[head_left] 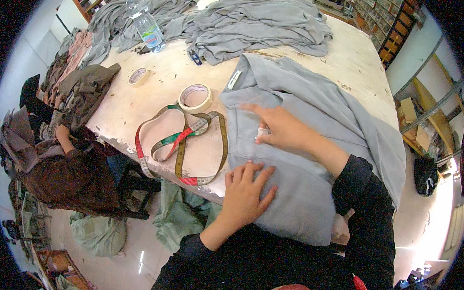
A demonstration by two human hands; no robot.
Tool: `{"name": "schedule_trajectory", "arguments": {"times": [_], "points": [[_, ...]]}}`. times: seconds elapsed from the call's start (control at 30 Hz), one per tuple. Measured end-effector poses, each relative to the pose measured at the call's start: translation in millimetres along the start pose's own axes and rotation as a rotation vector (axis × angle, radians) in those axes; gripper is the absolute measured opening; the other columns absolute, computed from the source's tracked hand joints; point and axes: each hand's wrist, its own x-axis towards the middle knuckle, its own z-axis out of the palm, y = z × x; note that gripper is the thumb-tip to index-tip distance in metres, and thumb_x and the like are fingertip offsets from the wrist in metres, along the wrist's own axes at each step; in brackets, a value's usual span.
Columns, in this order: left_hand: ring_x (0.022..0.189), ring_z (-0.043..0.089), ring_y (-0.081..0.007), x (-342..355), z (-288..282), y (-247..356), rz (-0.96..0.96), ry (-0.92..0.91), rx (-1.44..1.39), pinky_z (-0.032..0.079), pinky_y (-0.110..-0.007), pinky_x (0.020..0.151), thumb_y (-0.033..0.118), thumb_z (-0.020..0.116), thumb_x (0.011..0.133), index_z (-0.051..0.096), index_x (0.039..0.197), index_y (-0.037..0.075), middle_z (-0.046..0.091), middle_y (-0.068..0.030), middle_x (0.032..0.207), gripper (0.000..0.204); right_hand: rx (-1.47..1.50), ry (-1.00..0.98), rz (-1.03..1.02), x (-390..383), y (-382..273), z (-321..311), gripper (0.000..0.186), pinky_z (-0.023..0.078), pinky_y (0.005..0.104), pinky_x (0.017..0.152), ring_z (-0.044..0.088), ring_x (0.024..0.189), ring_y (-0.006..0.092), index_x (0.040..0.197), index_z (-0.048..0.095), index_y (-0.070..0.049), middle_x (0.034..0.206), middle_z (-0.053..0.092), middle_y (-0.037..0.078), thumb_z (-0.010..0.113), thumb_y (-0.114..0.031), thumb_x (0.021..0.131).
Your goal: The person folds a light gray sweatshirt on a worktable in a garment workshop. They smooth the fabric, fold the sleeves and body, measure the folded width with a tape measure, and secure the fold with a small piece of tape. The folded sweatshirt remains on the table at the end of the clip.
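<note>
A grey collared garment lies spread flat on the worn white table. My left hand rests flat, fingers apart, on the garment's lower left part near the table edge. My right hand lies on the garment's chest area, index finger stretched toward the collar, with a small white piece pinched under the thumb. A coloured measuring tape is looped on the table just left of the garment.
Two rolls of masking tape lie left of the garment. A plastic water bottle and a pile of grey garments fill the far side. Another person sits at the left. Green fabric lies on the floor.
</note>
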Motion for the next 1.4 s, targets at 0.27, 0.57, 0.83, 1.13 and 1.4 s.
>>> {"name": "schedule_trajectory", "arguments": {"times": [0.27,0.57,0.83,1.13,1.4], "points": [[0.112,0.048,-0.0312,-2.3,3.3,-2.5,0.02,0.031,-0.016,0.034,-0.047,0.094,0.036,0.065,0.085,0.061,0.124,0.018,0.055,-0.01,0.12,0.044,-0.429,0.104,0.183,9.9,-10.2,12.5,0.096,0.039,0.0482,0.088,0.064,0.086,0.0324,0.149,0.029,-0.021,0.076,0.066,0.012,0.081,-0.02,0.069],[0.112,0.048,-0.0318,-4.1,5.0,-5.1,0.013,0.056,-0.047,0.035,-0.047,0.094,0.037,0.064,0.085,0.06,0.125,0.019,0.056,-0.0108,0.122,0.044,-0.598,0.256,0.318,21.9,-9.0,12.6,0.082,0.04,0.0457,0.086,0.06,0.098,0.0299,0.143,0.039,-0.019,0.106,0.06,0.016,0.08,-0.022,0.072],[0.11,0.048,-0.0286,-4.7,4.7,-5.5,0.033,0.089,-0.034,0.034,-0.048,0.095,0.036,0.063,0.085,0.06,0.124,0.018,0.054,-0.0089,0.118,0.043,-0.462,0.539,-0.011,46.4,-10.3,33.3,0.044,0.039,0.0471,0.092,0.055,0.106,0.0316,0.128,0.053,-0.011,0.119,0.057,0.012,0.061,-0.033,0.092],[0.115,0.047,-0.0326,-5.8,6.7,-7.7,0.013,0.021,-0.056,0.036,-0.051,0.096,0.039,0.062,0.087,0.058,0.127,0.021,0.054,-0.0099,0.125,0.044,-0.421,0.678,0.151,87.2,20.1,24.3,0.05,0.034,0.0515,0.098,0.047,0.12,0.0329,0.134,0.051,-0.013,0.128,0.056,0.013,0.048,-0.046,0.097],[0.112,0.048,-0.0314,-5.1,5.4,-6.2,0.031,0.051,-0.043,0.037,-0.049,0.093,0.038,0.062,0.087,0.059,0.127,0.021,0.054,-0.0096,0.122,0.043,-0.673,0.524,0.16,78.1,5.7,33.4,0.061,0.019,0.0604,0.112,0.024,0.145,0.0352,0.153,0.027,-0.025,0.154,0.031,0.017,0.039,-0.051,0.099]]}}
